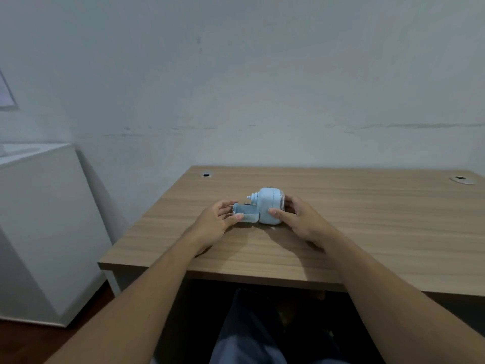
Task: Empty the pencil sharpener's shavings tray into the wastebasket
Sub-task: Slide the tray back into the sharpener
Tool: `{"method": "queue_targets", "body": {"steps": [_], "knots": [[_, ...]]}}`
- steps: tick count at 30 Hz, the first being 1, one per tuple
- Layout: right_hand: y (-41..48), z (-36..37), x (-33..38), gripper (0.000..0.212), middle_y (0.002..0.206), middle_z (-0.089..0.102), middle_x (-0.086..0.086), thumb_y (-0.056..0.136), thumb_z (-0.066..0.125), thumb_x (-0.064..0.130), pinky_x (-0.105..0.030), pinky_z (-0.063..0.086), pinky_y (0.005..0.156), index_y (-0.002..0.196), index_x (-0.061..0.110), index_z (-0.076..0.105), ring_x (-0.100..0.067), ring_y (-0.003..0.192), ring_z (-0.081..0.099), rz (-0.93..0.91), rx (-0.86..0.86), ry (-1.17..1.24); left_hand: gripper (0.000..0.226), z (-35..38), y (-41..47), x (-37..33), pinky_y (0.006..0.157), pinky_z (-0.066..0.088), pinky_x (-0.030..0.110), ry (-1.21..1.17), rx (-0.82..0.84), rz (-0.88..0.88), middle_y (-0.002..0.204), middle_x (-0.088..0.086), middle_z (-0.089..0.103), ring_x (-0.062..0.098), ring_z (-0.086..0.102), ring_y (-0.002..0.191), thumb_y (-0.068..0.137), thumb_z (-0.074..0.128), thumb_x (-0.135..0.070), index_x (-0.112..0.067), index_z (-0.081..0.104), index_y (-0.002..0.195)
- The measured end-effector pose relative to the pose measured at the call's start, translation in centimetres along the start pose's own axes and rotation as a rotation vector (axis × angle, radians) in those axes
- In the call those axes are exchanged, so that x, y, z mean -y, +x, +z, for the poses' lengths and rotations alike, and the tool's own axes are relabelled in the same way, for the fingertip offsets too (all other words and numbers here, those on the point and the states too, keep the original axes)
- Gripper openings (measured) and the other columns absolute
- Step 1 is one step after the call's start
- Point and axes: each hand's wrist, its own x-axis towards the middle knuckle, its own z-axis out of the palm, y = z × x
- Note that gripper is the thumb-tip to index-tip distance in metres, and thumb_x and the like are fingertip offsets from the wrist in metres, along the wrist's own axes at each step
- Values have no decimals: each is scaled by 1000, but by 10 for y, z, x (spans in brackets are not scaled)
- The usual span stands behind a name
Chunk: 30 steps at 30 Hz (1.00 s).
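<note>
So over on your far left there's a white cabinet standing on a reddish-brown floor, with the corner of something framed on the wall above it. The wall itself is plain pale grey-white with a few scuffs and a faint horizontal line running across.

Moving right, you've got the counter, a light wood-grain top pushed up against that wall. There's a cable hole near its back left corner and another cable grommet at the back right. The top is mostly bare apart from the thing you're working on.

Your left hand has its grip closed on the shavings tray, thumb on the near side and fingers round the far end. The tray is sticking out to the left of the pencil sharpener, slid partway out, with its right end still at the body. Can't tell whether there's anything inside it.

The sharpener sits on the counter roughly in the middle, pale blue-white with a stepped nozzle pointing left. Your right hand is wrapped around its right side, thumb on the front, fingers behind, holding it against the counter.

Your legs show under the near edge.
</note>
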Motion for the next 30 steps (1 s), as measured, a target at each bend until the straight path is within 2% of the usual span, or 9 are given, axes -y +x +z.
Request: {"method": "queue_targets", "body": {"steps": [3, 9, 13, 17, 19, 21, 24, 27, 30], "knots": [[0, 1, -2, 93, 143, 76, 10, 75, 88, 74, -45, 56, 118, 150, 26, 63, -9, 134, 72, 3, 1, 51, 53, 1, 0, 1, 119, 54, 43, 14, -16, 6, 145, 10, 73, 19, 74, 130, 97, 83, -15, -14, 64, 146], [-9, 3, 10, 75, 143, 75, 9, 89, 87, 53, -41, 55, 119, 151, 20, 62, -7, 134, 70, 12, -24, 80, 59, 1, 3, 4, 122, 51, 46, 52, -26, 6, 147, 7, 73, 19, 71, 135, 93, 86, -23, -17, 63, 148], [-12, 5, 13, 76, 145, 74, 7, 89, 87, 52, -39, 56, 118, 153, 18, 61, -8, 136, 69, 7, -60, 101, 58, 4, 0, -1, 124, 48, 39, 152, -33, 44, 151, 6, 69, 18, 65, 140, 98, 82, -21, -17, 62, 152], [-13, 6, 14, 84, 145, 74, 8, 84, 88, 56, -40, 56, 118, 153, 18, 60, -9, 135, 69, 0, -54, 99, 58, 8, -2, -2, 112, 46, 24, 255, -47, 81, 151, 2, 65, 13, 60, 138, 102, 77, -16, -14, 58, 157], [-13, 7, 15, 80, 144, 75, 7, 86, 88, 53, -42, 57, 118, 152, 17, 61, -10, 134, 70, -6, -48, 81, 55, 10, -1, -3, 111, 50, 22, 297, -52, 95, 146, 0, 69, 15, 65, 137, 102, 77, -14, -13, 60, 155], [-12, 8, 13, 74, 143, 74, 5, 90, 88, 48, -42, 57, 117, 151, 16, 61, -11, 133, 70, -17, -38, 48, 52, 12, -1, -4, 116, 54, 29, 343, -41, 98, 138, -5, 72, 13, 69, 131, 102, 76, -14, -14, 62, 153], [-11, 8, 9, 92, 142, 75, 7, 77, 88, 69, -45, 57, 117, 150, 19, 62, -12, 133, 71, -16, -54, 58, 64, 18, 1, -4, 126, 46, 41, 320, -43, 98, 153, 0, 68, 16, 65, 140, 101, 79, -23, -16, 57, 160], [-5, 6, 0, 102, 141, 76, 8, 67, 87, 82, -47, 58, 115, 147, 25, 64, -13, 131, 72, -13, -69, 72, 83, 23, -1, -8, 126, 37, 32, 309, -81, 69, 165, 6, 57, 21, 54, 154, 102, 77, -29, -13, 35, 172], [-5, 5, -2, 104, 139, 75, 9, 62, 85, 88, -47, 58, 114, 144, 26, 65, -12, 129, 73, -7, -84, 59, 81, 28, -1, -9, 119, 41, 27, 306, -53, 79, 158, 5, 65, 19, 62, 146, 103, 75, -30, -15, 35, 172]]}}
